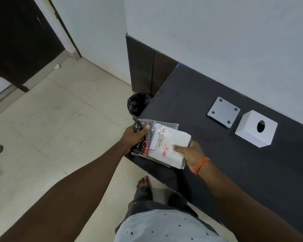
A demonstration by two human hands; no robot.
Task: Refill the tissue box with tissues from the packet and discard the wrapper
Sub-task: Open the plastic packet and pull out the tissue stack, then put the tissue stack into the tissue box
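A clear plastic tissue packet with black and red print is held over the near left corner of the dark table. My left hand grips the packet's printed left end. My right hand, with an orange thread on the wrist, pinches the stack of white tissues at its right side; the stack sticks partly out of the wrapper. The white tissue box with a round hole stands on the table to the right. Its flat white base plate lies beside it, apart.
A bin with a black liner stands on the tiled floor just past the table's left edge. A white wall runs behind the table. A dark door is at the far left. My bare foot is below the table edge.
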